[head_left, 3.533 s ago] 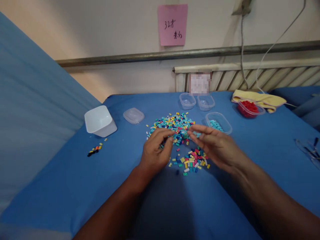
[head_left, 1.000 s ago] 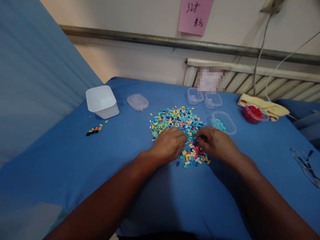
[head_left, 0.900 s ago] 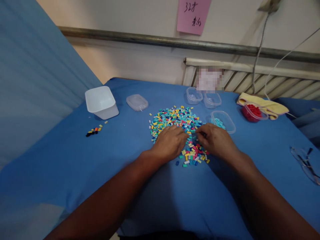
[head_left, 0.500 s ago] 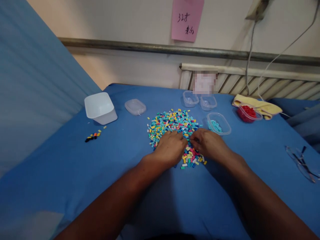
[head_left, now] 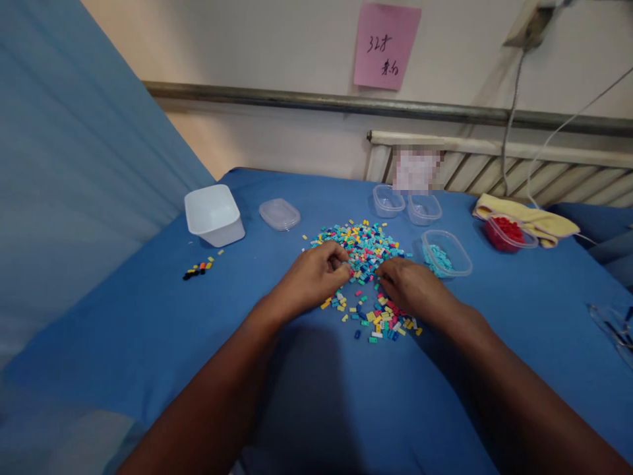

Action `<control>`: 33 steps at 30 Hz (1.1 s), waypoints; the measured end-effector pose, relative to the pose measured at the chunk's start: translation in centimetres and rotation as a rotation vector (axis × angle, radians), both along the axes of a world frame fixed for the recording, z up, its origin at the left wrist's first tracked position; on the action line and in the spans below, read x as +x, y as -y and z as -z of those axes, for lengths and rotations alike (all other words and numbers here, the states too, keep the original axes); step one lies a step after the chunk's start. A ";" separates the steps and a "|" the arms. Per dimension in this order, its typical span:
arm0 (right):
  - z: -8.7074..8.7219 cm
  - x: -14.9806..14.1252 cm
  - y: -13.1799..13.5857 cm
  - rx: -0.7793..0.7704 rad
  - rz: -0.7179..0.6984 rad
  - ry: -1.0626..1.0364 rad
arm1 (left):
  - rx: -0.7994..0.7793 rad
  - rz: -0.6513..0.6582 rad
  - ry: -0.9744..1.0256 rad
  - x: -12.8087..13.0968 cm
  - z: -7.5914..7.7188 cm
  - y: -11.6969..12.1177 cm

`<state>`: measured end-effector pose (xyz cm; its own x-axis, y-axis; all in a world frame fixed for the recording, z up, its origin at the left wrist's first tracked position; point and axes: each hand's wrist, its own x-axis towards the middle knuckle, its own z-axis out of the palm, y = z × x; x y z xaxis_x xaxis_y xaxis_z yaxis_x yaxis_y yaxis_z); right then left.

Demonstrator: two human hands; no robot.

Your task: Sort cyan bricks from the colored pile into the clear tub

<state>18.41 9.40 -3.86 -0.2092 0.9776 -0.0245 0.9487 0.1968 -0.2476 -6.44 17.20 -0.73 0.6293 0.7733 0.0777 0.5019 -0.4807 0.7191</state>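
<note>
Both hands bend over a heap of small bricks (head_left: 366, 248) at the center of the frame, where we see turquoise, navy, yellow and pink pieces spread on a blue-draped counter (head_left: 198, 343). The left hand (head_left: 316, 272), at the heap's left edge, curls inward; the right hand (head_left: 413, 287), at its lower right, points downward, bunched. Whether either grip is pressed together or pinching a brick, we cannot tell. Just below lies a looser cluster (head_left: 383, 321) of mixed colors. Right of center, a clear container (head_left: 459, 261) holds turquoise bricks (head_left: 439, 258); farther right, a tub (head_left: 500, 244) of red pieces (head_left: 508, 229) sits beside a yellow cloth (head_left: 544, 223). Two clear cups (head_left: 388, 204) stand side by side above the heap. At left, we see a clear lid (head_left: 279, 214), a white bin (head_left: 218, 235) and, below it, a short row of black, orange and yellow pieces (head_left: 197, 269). Eyeglasses (head_left: 618, 332) lie at the right edge; a pink note (head_left: 386, 49) hangs at upper center.
</note>
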 end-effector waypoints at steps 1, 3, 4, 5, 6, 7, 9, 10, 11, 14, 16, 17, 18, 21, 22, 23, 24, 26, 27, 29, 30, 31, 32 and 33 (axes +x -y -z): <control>-0.1 -0.1 0.0 -0.015 -0.004 0.011 | -0.038 -0.015 0.025 -0.3 0.0 -0.3; -0.1 -0.2 0.0 -0.020 0.012 0.044 | -0.095 -0.041 0.054 -0.8 -0.1 -0.8; -0.1 -0.4 0.0 -0.013 0.025 0.065 | -0.115 -0.048 0.059 -1.1 -0.2 -0.9; 0.0 -0.5 0.0 -0.002 0.037 0.088 | -0.129 -0.045 0.057 -1.3 -0.3 -1.0; 0.1 -0.6 -0.1 0.010 0.050 0.111 | -0.139 -0.032 0.049 -1.6 -0.5 -1.1; 0.3 -0.6 -0.1 0.022 0.060 0.132 | -0.146 -0.006 0.034 -1.9 -0.8 -1.1; 0.5 -0.7 -0.1 0.037 0.080 0.160 | -0.147 0.070 -0.020 -2.6 -1.4 -1.0; 0.6 -0.7 0.0 0.046 0.092 0.159 | -0.138 0.113 -0.057 -3.0 -1.7 -0.8; 0.6 -0.7 0.1 0.058 0.102 0.144 | -0.120 0.153 -0.099 -3.3 -2.0 -0.6; 0.2 -0.7 1.0 0.104 0.109 0.003 | -0.031 0.247 -0.244 -3.8 -2.7 0.3; -0.4 -0.7 2.0 0.120 0.091 -0.139 | 0.039 0.284 -0.336 -3.7 -2.7 1.1; -0.7 -0.7 2.5 0.120 0.083 -0.209 | 0.073 0.297 -0.377 -3.5 -2.7 1.5; -1.0 -0.7 3.0 0.116 0.078 -0.271 | 0.107 0.307 -0.414 -3.2 -2.6 1.9; -1.6 -0.5 4.0 0.105 0.077 -0.373 | 0.198 0.322 -0.501 -2.5 -2.1 2.6; -1.7 -0.4 4.2 0.100 0.075 -0.385 | 0.223 0.323 -0.520 -2.3 -2.0 2.7; -1.7 -0.3 4.3 0.091 0.072 -0.394 | 0.243 0.324 -0.535 -2.2 -1.9 2.7; -1.7 -0.2 4.4 0.078 0.071 -0.405 | 0.258 0.329 -0.544 -2.2 -1.8 2.7; -1.6 -0.1 4.6 0.026 0.073 -0.444 | 0.277 0.347 -0.549 -2.1 -1.7 2.6; -1.5 -0.1 4.7 -0.011 0.075 -0.480 | 0.283 0.356 -0.548 -2.1 -1.6 2.5; -1.6 -0.4 4.9 -0.092 0.083 -0.596 | 0.291 0.366 -0.546 -2.1 -1.5 2.3; -1.7 -0.6 5.0 -0.134 0.088 -0.677 | 0.293 0.367 -0.544 -2.0 -1.5 2.3; -1.7 -0.8 5.1 -0.174 0.096 -0.768 | 0.296 0.366 -0.543 -1.9 -1.4 2.2; -1.8 -1.0 5.1 -0.212 0.109 -0.862 | 0.298 0.366 -0.540 -1.9 -1.4 2.1; -1.8 -1.3 5.1 -0.248 0.128 -0.957 | 0.300 0.365 -0.536 -1.7 -1.5 2.1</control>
<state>17.16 4.32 -2.02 -0.1407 0.9842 -0.1076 0.3383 -0.0544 -0.9395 -8.19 15.14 0.73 0.8552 0.4994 -0.1384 0.5183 -0.8239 0.2294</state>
